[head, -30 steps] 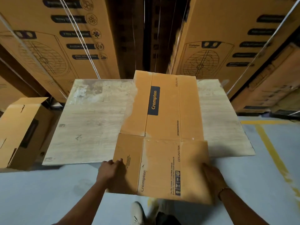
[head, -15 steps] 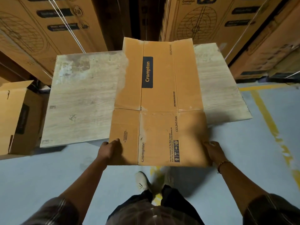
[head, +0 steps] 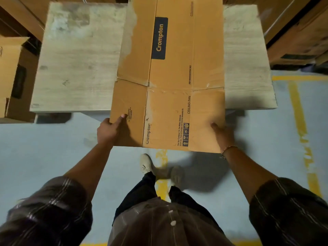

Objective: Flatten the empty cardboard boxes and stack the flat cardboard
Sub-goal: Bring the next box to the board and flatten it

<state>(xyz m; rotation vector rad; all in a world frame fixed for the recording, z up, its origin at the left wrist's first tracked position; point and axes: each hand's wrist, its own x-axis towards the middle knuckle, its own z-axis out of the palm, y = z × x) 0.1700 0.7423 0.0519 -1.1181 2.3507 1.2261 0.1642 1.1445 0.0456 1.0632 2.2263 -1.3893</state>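
Observation:
A flattened brown Crompton ceiling-fan box (head: 170,71) lies lengthwise across a pale wooden table (head: 78,57), its near flaps hanging past the table's front edge. My left hand (head: 110,129) grips the near left corner, thumb on top of the flap. My right hand (head: 222,134) holds the near right corner, thumb on top and the other fingers hidden under the card. The far end of the box runs out of view at the top.
An open, unflattened cardboard box (head: 10,75) stands on the floor to the left of the table. Stacked fan cartons (head: 298,36) fill the right and back. Yellow floor lines (head: 298,110) run on the grey floor at right. My feet (head: 147,164) are just below the box.
The camera has tilted down and closer. The flat box has slid further onto the table, and both hands stay on its near corners.

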